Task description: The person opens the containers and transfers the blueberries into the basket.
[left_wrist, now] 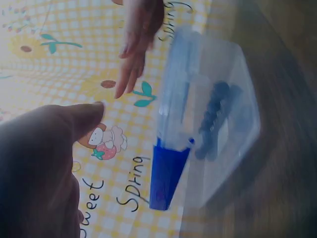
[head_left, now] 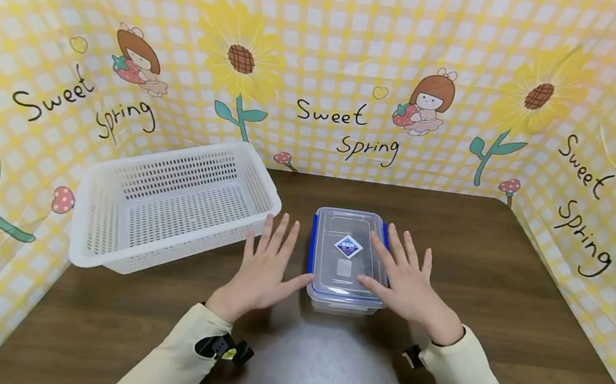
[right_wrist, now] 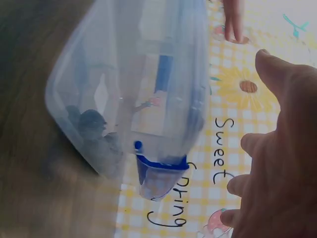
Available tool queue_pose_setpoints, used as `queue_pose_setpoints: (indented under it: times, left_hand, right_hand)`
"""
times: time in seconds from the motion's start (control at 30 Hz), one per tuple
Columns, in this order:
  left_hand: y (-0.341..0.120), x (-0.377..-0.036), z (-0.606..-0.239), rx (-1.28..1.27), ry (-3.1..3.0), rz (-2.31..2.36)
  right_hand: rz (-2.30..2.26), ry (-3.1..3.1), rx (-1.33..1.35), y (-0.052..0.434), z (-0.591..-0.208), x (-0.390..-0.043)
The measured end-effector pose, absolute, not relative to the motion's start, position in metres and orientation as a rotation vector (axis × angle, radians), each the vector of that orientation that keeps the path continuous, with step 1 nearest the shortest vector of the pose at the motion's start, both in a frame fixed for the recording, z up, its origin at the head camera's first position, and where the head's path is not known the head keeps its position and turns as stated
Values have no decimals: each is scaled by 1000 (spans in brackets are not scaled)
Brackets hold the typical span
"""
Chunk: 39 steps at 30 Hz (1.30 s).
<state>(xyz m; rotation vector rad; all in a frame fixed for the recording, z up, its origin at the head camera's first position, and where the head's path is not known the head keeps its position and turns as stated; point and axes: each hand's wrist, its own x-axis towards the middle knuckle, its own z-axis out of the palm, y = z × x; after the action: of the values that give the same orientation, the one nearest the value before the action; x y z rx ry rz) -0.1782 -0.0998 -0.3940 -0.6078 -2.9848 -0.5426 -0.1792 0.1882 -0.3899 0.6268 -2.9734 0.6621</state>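
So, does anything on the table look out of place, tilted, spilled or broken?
Nothing stands out. The clear container with blue clips sits flat on the brown table, lid on, with no spill or crack visible. The white basket stands upright beside it. The left hand and right hand flank the container with fingers straight.

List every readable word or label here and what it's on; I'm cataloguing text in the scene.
"Sweet Spring": printed repeatedly on the backdrop, also legible in both wrist views.
"BXH": apparently, on the diamond label on the box lid; the smaller line under it is too small to read.
Basket: no text visible.
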Motion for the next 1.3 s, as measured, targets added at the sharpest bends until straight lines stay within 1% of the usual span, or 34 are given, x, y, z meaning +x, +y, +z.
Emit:
queue_pose_setpoints:
  times: [0.17,0.27,0.37,0.5,0.6,0.73,0.9,1.13,1.3]
  left_hand:
    - [-95,-191,-390,-665,-3010,-1009]
    - [-92,-201,-395,-644,-2989,-1280]
    - [-88,-210,-404,-550,-2946,-1578]
    - [-82,-220,-419,-333,-2784,-2048]
    - [-78,-225,-429,-187,-2626,-2292]
    - [-77,-230,-436,-79,-2499,-2428]
    - [-78,-231,-439,-5,-2419,-2547]
    - [-83,-231,-440,58,-2392,-2627]
    - [-86,-229,-440,59,-2388,-2653]
  right_hand:
    - [1021,-2981,620,198,-388,-193]
    - [1288,-2969,603,204,-391,-203]
    - [1573,-2958,533,208,-397,-211]
    - [1980,-2889,379,211,-407,-217]
    - [2248,-2783,287,212,-415,-220]
    - [2484,-2650,234,213,-422,-223]
    - [2655,-2526,219,218,-426,-223]
    - [2732,-2492,229,224,-425,-222]
    - [2759,-2489,288,229,-425,-222]
